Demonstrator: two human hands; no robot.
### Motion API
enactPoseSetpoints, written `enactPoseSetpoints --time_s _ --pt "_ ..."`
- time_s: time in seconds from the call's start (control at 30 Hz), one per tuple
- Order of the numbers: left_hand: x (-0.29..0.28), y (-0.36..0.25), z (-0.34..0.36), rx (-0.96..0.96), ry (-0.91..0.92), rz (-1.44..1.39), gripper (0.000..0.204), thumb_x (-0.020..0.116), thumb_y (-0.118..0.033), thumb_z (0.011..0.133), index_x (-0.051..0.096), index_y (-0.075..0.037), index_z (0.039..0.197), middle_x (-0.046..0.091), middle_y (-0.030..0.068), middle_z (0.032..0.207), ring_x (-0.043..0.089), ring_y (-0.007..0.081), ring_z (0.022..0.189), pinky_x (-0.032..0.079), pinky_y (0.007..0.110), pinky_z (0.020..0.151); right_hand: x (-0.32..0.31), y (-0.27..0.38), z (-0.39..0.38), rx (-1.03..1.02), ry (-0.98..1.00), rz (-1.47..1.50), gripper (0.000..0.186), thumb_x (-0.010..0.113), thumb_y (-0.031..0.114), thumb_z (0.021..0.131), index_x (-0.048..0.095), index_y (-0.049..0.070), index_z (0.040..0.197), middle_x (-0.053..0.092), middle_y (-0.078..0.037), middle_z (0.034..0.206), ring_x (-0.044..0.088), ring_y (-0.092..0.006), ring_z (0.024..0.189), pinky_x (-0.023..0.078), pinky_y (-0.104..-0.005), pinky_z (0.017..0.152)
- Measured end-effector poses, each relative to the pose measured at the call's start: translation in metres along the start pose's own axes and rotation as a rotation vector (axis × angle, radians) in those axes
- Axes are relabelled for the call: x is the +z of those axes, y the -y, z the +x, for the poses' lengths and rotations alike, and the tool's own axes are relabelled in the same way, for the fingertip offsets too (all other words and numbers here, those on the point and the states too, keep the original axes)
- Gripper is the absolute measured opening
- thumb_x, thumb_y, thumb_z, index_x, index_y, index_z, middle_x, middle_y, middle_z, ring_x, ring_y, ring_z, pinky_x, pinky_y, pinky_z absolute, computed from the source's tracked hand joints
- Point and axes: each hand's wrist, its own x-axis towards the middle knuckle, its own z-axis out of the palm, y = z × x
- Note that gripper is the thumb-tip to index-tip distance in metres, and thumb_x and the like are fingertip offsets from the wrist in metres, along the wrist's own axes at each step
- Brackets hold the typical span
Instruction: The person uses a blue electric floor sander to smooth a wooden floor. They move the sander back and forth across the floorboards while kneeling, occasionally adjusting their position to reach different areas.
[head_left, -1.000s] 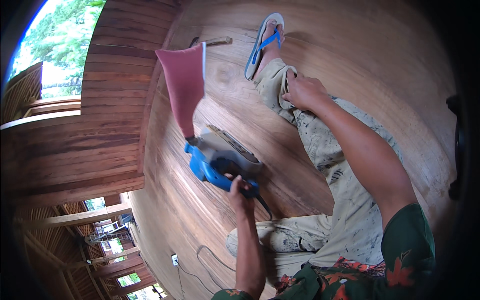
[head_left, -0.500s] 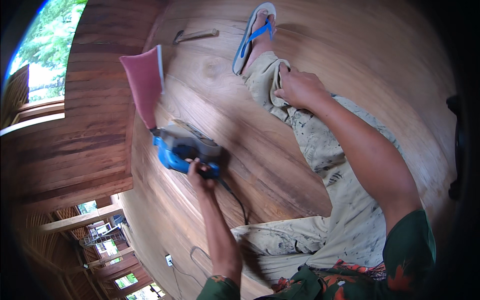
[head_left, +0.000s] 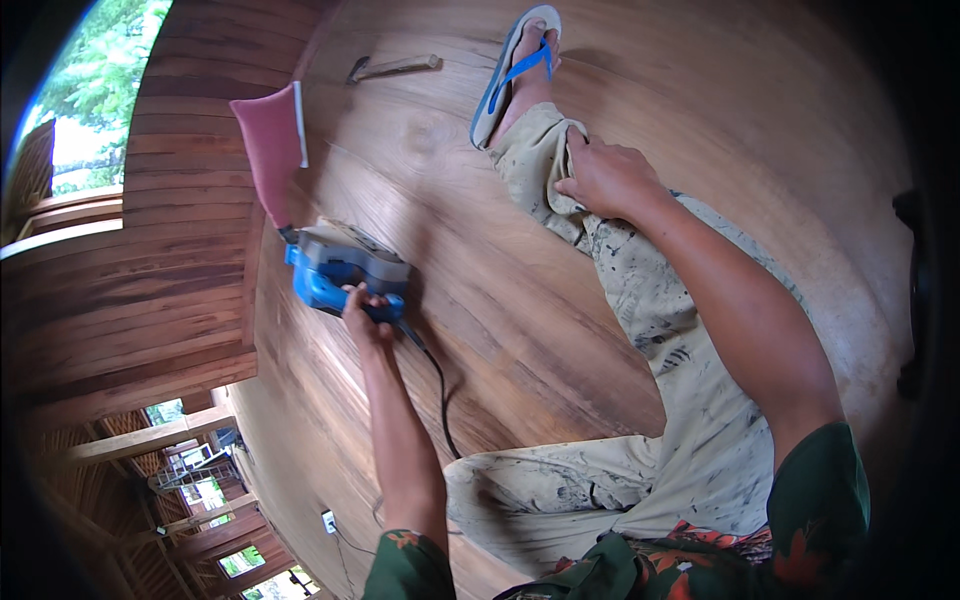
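Observation:
My left hand [head_left: 366, 312] is wrapped round the rear handle of a blue and grey belt sander [head_left: 340, 268], which rests on the wooden floor [head_left: 500, 330]. From the sander's far end a pink dust bag [head_left: 268, 150] with a white edge sticks up. A black power cord [head_left: 442, 385] runs from the handle back toward my bent left leg. My right hand [head_left: 612, 180] lies on the lower shin of my stretched right leg, its fingers closed on the paint-stained beige trouser leg [head_left: 545, 165]. A grey flip-flop [head_left: 500, 95] with a blue strap is on that foot.
A hammer [head_left: 395, 68] with a wooden handle lies on the floor near the foot. Along the left stands a plank wall [head_left: 190, 200] with a window opening [head_left: 95, 110]. A white socket box [head_left: 328, 521] with a cable sits at the lower left.
The belt sander has moved left and slightly away, carried by my left hand, and its dust bag has shifted with it. My right hand has stayed on the trouser leg.

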Motion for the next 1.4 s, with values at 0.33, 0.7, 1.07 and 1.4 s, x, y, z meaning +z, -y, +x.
enactPoseSetpoints --time_s 0.33,0.7,1.07,1.4 --pt "0.026 0.055 -0.244 -0.111 -0.009 -0.063 0.03 0.065 -0.002 0.093 0.054 -0.018 0.116 0.046 -0.0025 0.067 0.048 0.0116 0.059 0.046 0.031 0.063 0.002 -0.005 -0.002 0.0 -0.012 0.032 0.073 0.069 0.039 0.096 0.042 -0.006 0.147 0.067 -0.024 0.129 0.067 -0.0361 0.119 0.054 -0.0462 0.096" --pt "0.042 0.041 -0.168 -0.076 0.04 0.002 0.025 0.065 -0.003 0.093 0.056 -0.016 0.113 0.046 -0.003 0.066 0.049 0.0112 0.058 0.048 0.031 0.06 0.008 -0.008 0.002 -0.009 -0.032 0.038 0.074 0.07 0.041 0.094 0.041 -0.003 0.145 0.064 -0.028 0.13 0.068 -0.0408 0.113 0.055 -0.0488 0.095" --pt "0.078 -0.011 0.113 -0.062 0.132 -0.013 0.02 0.064 -0.003 0.09 0.051 -0.018 0.088 0.046 -0.0035 0.067 0.05 0.0118 0.055 0.049 0.03 0.055 0.008 -0.007 0.006 0.004 -0.004 0.031 0.065 0.069 0.037 0.096 0.047 -0.004 0.141 0.067 -0.024 0.123 0.069 -0.0371 0.112 0.056 -0.0458 0.093" --pt "0.082 0.025 -0.04 -0.029 0.127 -0.075 0.024 0.063 0.002 0.089 0.056 -0.015 0.104 0.049 -0.0003 0.069 0.05 0.0131 0.055 0.049 0.03 0.055 0.001 -0.001 0.002 0.022 0.031 0.011 0.076 0.067 0.038 0.097 0.037 -0.004 0.153 0.065 -0.023 0.131 0.066 -0.0346 0.121 0.054 -0.0444 0.098"
